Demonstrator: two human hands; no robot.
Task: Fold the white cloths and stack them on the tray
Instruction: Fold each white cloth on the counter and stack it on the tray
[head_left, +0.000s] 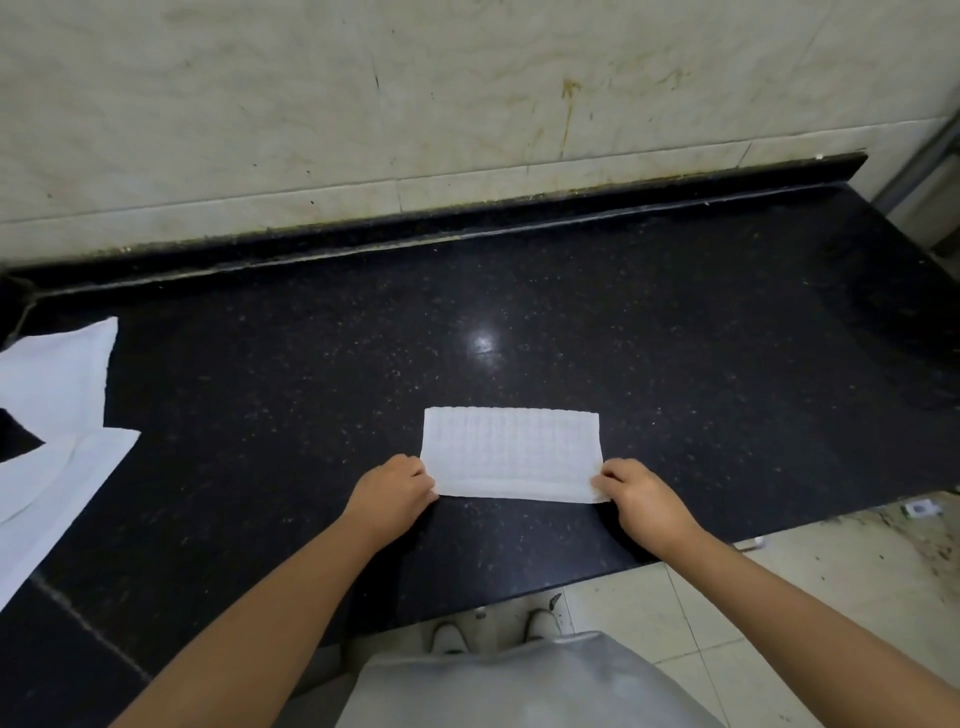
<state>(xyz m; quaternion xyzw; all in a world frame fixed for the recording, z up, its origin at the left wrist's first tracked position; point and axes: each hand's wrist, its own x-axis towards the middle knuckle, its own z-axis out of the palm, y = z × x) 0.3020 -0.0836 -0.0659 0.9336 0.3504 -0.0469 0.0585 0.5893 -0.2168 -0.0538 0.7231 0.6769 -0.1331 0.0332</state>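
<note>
**Both hands on the near corners of a half-folded cloth**

Taking the folded white cloth (511, 454) in the middle of the black counter (675, 338) as the landmark and reading from the left: well to its left, at the counter's left edge, lie more white cloths (57, 415), loosely spread and overlapping, with one corner running off the frame. They look unfolded, so I judge them to be the pile still waiting for their turn.

Just left of the folded cloth, the left hand (392, 496) has its fingers curled onto the near left corner, pinching the layers there. The cloth itself lies flat as a wide rectangle, long edges parallel to the counter's front, its waffle-like texture facing up; the doubled near edge suggests at least one fold is done. At its near right corner the right hand (641, 496) does the same, fingertips closed on the edge. Holding both near corners at once keeps the layers lined up and, in my judgement, sets up either a squaring-off of the edges or the next fold.

Behind the cloth runs the pale tiled wall (415, 104); to the right, past the counter's end, is a light tiled floor (831, 597).

No tray is in view, so where the stack will go cannot be told. No brand, label or readable writing shows on anything.
</note>
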